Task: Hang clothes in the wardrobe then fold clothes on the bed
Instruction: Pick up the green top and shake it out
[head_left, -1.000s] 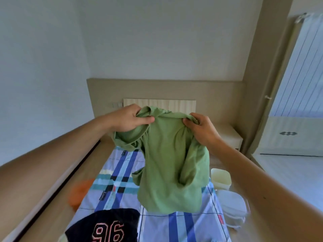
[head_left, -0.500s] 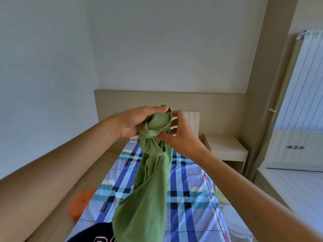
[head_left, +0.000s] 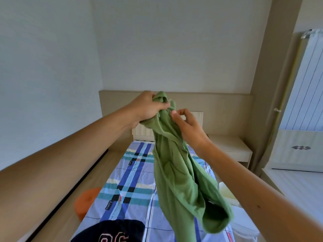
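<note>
Backing the plaid-sheeted bed [head_left: 132, 180] stands a beige headboard [head_left: 218, 109].

This is a bedroom in a home: a bed [head_left: 132, 180] with a checked blue sheet runs up to a beige headboard [head_left: 223, 105], and a low bedside table [head_left: 227, 144] stands just beside it. A dark top [head_left: 113, 231] with numbers lies on the sheet, a green top [head_left: 176, 180] is held up above it, and a tall white panelled door [head_left: 304, 95] stands at the right.
</note>
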A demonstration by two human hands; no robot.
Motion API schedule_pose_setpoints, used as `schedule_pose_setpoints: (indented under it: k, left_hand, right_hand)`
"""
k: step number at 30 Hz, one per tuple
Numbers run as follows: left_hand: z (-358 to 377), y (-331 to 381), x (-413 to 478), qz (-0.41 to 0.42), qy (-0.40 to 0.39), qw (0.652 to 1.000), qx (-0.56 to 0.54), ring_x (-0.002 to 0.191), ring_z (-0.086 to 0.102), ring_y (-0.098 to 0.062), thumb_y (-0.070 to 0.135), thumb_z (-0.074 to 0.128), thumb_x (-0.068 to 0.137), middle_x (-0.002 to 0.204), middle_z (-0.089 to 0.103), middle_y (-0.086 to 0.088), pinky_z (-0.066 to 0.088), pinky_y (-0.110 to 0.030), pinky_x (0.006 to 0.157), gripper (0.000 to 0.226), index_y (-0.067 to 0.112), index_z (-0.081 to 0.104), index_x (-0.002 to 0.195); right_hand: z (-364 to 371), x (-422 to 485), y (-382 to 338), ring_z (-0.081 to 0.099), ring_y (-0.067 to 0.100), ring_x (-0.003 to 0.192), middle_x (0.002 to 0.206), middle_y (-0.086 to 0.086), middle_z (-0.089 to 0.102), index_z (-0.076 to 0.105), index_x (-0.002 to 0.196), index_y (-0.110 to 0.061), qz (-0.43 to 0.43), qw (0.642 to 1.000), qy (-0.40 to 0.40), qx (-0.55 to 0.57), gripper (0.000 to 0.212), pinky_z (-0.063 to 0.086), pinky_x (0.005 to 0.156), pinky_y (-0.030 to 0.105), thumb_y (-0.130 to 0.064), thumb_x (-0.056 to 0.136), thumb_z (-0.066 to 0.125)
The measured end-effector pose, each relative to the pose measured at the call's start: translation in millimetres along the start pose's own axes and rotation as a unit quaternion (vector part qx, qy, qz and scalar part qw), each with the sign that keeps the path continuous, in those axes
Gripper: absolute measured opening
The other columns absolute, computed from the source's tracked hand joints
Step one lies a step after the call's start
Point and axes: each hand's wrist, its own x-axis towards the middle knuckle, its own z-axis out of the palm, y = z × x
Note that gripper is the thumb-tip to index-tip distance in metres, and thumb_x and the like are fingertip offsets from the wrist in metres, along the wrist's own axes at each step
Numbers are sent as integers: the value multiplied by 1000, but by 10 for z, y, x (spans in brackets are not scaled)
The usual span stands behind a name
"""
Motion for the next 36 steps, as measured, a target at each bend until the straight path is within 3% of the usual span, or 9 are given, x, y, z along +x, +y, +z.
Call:
schedule_pose_setpoints:
  k: [3, 6, 8, 17, 20, 23, 26, 32, 36]
  left_hand:
    - [50, 160, 51, -5, 55, 998, -35, 80, 73, -18, 30, 68, 96, 94, 74, -6, 57, -26, 67, 20, 11, 68, 102]
    - [42, 274, 100, -15, 87, 993, -73, 85, 71, -21, 27, 68, 96, 94, 71, -6, 59, -31, 75, 14, 14, 65, 97]
    - [3, 305, 124, -26, 99, 990, -94, 90, 70, -23, 25, 69, 95, 97, 70, -7, 59, -35, 81, 10, 16, 64, 97]
    - [-222, 238, 105, -60, 135, 984, -98, 86, 70, -22, 17, 66, 96, 101, 70, -8, 58, -34, 73, 16, 14, 63, 111]
    - [-329, 178, 91, -77, 143, 984, -76, 98, 70, -27, 19, 66, 96, 109, 70, -11, 58, -42, 90, 26, 9, 62, 120]
    - [-447, 124, 63, -92, 164, 980, -69, 98, 69, -27, 20, 66, 97, 111, 69, -12, 57, -40, 89, 33, 7, 60, 126]
    - [-583, 77, 40, -108, 174, 977, -59, 96, 68, -27, 19, 66, 97, 113, 68, -13, 57, -38, 84, 34, 6, 58, 128]
    - [-831, -84, -18, -135, 188, 971, -55, 93, 68, -27, 17, 67, 96, 112, 68, -14, 57, -39, 85, 37, 3, 58, 129]
    - [-988, -176, -69, -181, 193, 959, -105, 72, 64, -19, 16, 65, 97, 92, 65, -8, 53, -29, 50, 34, 6, 55, 129]
  right_hand:
    - [-81, -85, 122, 75, 25, 80, 85, 7, 77, 55, 111, -7, 10, 998, -63, -21, 32, 61, 77, 42, -34, 97, 64]
    - [-214, -154, 399, 70, 39, 101, 107, 25, 71, 61, 116, -2, 14, 996, -72, -43, 36, 56, 93, 53, -28, 93, 70]
    - [-310, -197, 623, 70, 36, 104, 110, 24, 70, 64, 115, -4, 20, 995, -72, -62, 41, 53, 96, 56, -27, 84, 75]
    - [-468, -393, 1362, 71, 27, 107, 112, 6, 76, 69, 114, -19, 124, 978, -141, -96, 57, 55, 97, 49, -32, 62, 88]
    - [-494, -402, 1459, 72, 21, 102, 107, 0, 76, 69, 106, -26, 122, 962, -155, -186, 46, 58, 93, 44, -14, 65, 85]
    - [-488, -423, 1496, 67, 19, 96, 103, -3, 70, 64, 110, -21, 111, 924, -173, -321, 45, 58, 80, 30, 4, 72, 69]
    - [-569, -438, 1584, 64, 21, 92, 101, -1, 67, 60, 107, -20, 115, 900, -164, -388, 41, 57, 76, 31, 3, 74, 57]
    - [-850, -295, 1402, 60, 21, 74, 82, 7, 65, 58, 81, -20, 123, 895, -100, -416, 20, 52, 66, 37, -5, 82, 71]
    - [-1140, -168, 1342, 52, 18, 65, 68, 1, 58, 56, 73, -16, 112, 916, 24, -384, 28, 41, 60, 31, -22, 81, 82]
